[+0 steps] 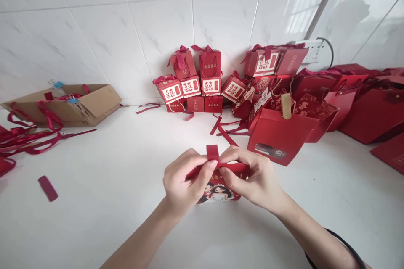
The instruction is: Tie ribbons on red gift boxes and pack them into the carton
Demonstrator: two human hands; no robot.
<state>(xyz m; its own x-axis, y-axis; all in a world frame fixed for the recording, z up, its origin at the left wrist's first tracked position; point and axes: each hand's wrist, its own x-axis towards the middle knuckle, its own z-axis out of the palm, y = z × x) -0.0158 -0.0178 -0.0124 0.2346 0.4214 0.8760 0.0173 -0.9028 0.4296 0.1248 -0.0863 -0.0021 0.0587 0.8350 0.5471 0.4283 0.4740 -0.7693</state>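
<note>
A small red gift box (217, 191) with a cartoon couple on its front sits on the white table in front of me. A red ribbon (212, 152) loops up over its top. My left hand (184, 185) pinches the ribbon from the left, fingers closed on it. From the right, my right hand (252, 176) pinches the same ribbon over the box top. Both hands hide most of the box's upper edge.
Several finished red boxes (202, 82) with ribbons are stacked against the tiled wall. Red paper bags (280, 134) stand and lie at right. A cardboard box (66, 107) with red ribbons spilling out sits at left. A loose ribbon piece (48, 188) lies on the table.
</note>
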